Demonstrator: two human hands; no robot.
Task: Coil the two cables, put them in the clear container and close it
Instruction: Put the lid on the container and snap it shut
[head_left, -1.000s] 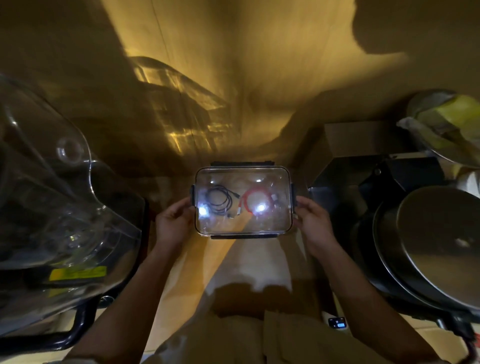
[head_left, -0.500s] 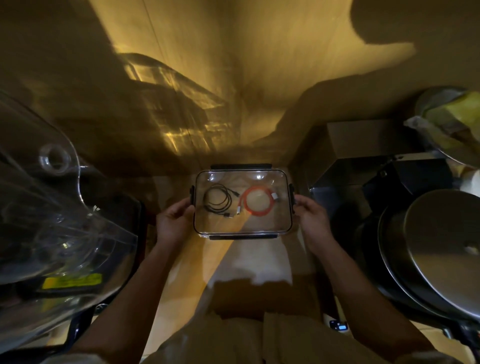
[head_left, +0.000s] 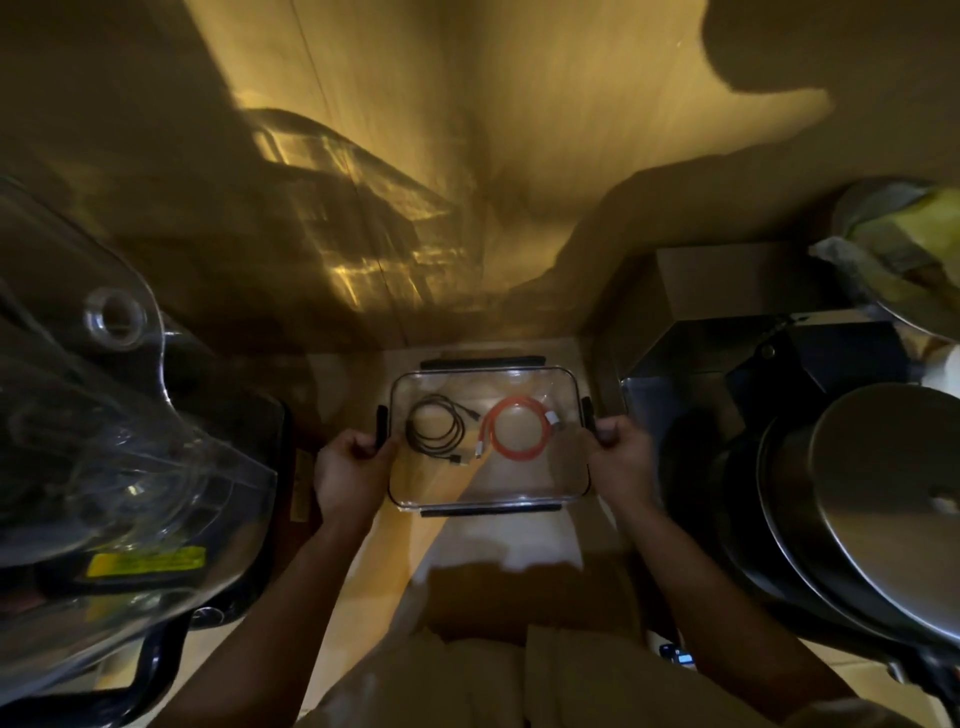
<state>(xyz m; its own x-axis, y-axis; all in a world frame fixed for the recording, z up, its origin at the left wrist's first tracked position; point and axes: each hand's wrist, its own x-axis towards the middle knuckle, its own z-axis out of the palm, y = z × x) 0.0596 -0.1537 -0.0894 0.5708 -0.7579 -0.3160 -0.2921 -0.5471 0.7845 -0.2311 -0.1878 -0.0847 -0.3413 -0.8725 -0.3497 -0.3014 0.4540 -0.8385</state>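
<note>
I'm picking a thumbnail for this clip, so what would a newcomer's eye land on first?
First the orange cable, coiled in the right half of the clear container at centre, beside the coiled black cable. Then the left hand and right hand gripping the dark clips at its two ends. A big steel lid gleams at the right edge.

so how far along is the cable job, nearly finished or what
Nearly finished. Done: the black cable and the orange cable lie coiled side by side inside the clear container, and the lid looks to be on. In hand: the left hand and right hand each press a black side clip. Left: whether the front and back clips are snapped shut cannot be told.
</note>
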